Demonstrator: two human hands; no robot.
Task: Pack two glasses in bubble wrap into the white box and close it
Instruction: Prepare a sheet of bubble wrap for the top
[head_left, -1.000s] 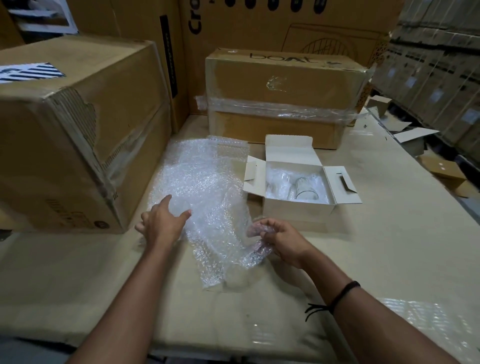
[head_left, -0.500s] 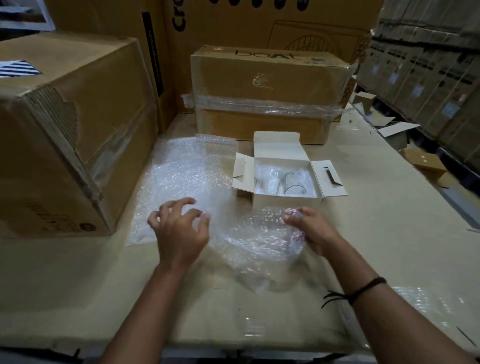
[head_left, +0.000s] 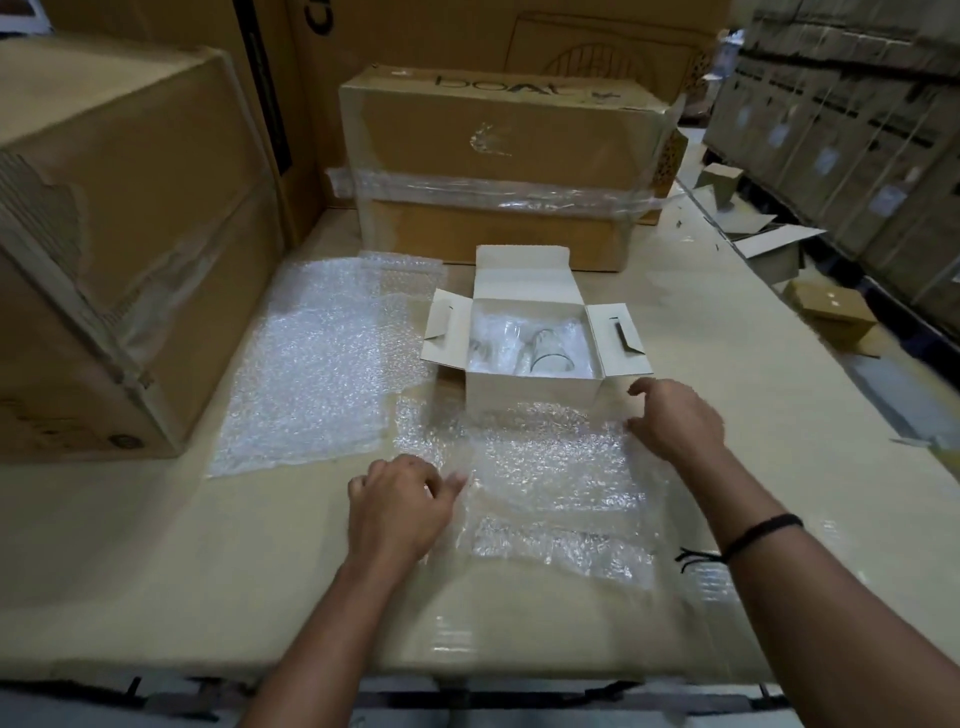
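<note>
The white box (head_left: 530, 395) stands open on the table, its lid and side flaps spread. Inside it lie two clear glasses, one (head_left: 548, 348) to the right and one (head_left: 493, 343) to the left, on bubble wrap. A loose bubble wrap sheet (head_left: 550, 478) lies spread flat just in front of the box. My left hand (head_left: 400, 509) pinches the sheet's left edge with curled fingers. My right hand (head_left: 675, 421) rests its fingertips on the sheet's far right corner, thumb lifted, beside the box's right flap.
A stack of bubble wrap (head_left: 322, 364) lies left of the white box. A big cardboard carton (head_left: 104, 234) stands at the left and a taped one (head_left: 498, 156) behind the box. Small cartons (head_left: 831, 317) lie off the table's right edge.
The crumpled sheet that both hands held has been pulled apart and laid flat in front of the box. My hands moved away from each other to its left and right edges.
</note>
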